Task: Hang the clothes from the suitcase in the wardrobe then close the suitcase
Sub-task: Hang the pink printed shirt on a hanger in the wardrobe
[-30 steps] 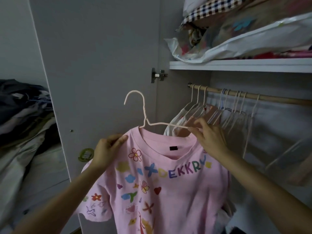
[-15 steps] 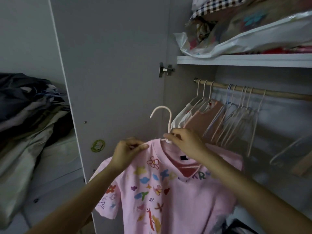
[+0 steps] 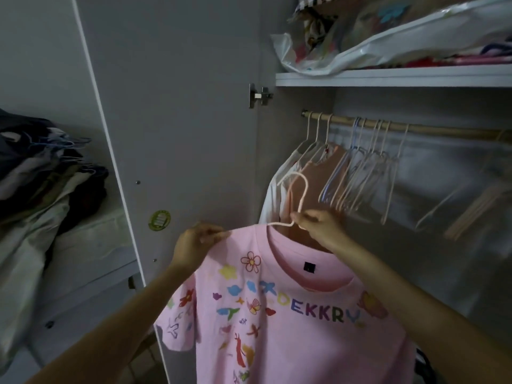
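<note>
A pink T-shirt (image 3: 291, 322) printed with coloured flowers and letters hangs on a pale wire hanger (image 3: 300, 189) in front of the open wardrobe. My left hand (image 3: 194, 246) pinches the shirt's left shoulder. My right hand (image 3: 318, 227) grips the hanger at the base of its hook, just above the collar. The hook stands below and left of the wooden rail (image 3: 415, 128), not touching it. The suitcase is not in view.
Several empty hangers (image 3: 368, 173) and a few garments (image 3: 279, 195) hang at the rail's left end. A shelf (image 3: 388, 76) above holds bagged bedding. The open wardrobe door (image 3: 171, 134) stands left; a pile of clothes (image 3: 41, 173) lies on a bed beyond it.
Both hands carried the shirt rightwards toward the wardrobe opening. My right hand moved from the hanger's arm to the base of its hook. The collar now sits straighter on the hanger.
</note>
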